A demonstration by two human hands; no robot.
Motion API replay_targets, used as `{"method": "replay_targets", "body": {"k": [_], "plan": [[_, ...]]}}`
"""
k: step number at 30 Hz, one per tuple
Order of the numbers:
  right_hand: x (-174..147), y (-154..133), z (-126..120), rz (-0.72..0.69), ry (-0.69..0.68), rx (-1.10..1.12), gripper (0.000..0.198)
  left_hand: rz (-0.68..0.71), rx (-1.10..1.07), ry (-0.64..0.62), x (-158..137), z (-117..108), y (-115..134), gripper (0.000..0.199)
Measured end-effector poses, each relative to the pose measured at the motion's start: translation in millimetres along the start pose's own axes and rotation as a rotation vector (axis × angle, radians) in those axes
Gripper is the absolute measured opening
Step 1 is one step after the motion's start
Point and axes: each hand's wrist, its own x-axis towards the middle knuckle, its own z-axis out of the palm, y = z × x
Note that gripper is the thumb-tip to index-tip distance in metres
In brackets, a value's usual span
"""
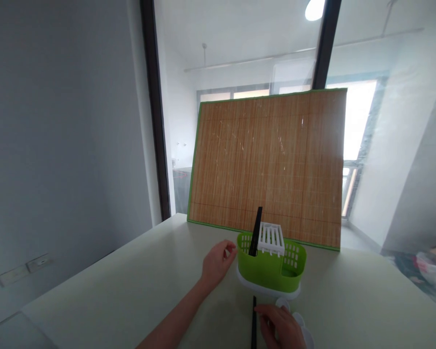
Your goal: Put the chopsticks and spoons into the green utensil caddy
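A green basket [259, 271] with pierced sides and a white base stands on the white table. Black chopsticks [256, 232] lean upright in its left compartment, beside a white slatted rack [271, 237] set across the middle. My left hand [218, 261] is at the basket's left end, its fingers curled in with nothing visible in them; whether the fingertips touch the rim I cannot tell. In front of the basket, my right hand [281, 325] has its fingertips closed at the side of a black chopstick [254, 320] that points away from me. Part of that hand's grip is hidden.
White rounded pieces [298, 319], partly covered by my right hand, lie on the table [160, 271]. A bamboo mat [269, 165] with green edging stands upright behind the basket. Glass panels with dark frames [156, 111] rise beyond the table, and a grey wall is at left.
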Motion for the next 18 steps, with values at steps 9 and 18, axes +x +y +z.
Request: {"method": "replay_targets", "body": {"k": [9,18], "plan": [[-1.2,-1.2,-5.5,0.007,0.041,0.006,0.024,-0.001,0.305,-0.516,-103.6,53.0,26.6,0.044],[0.8,-4.4,-2.8,-0.054,0.016,-0.012,0.022,-0.117,0.509,-0.555,-96.1,39.1,27.0,0.036]]}}
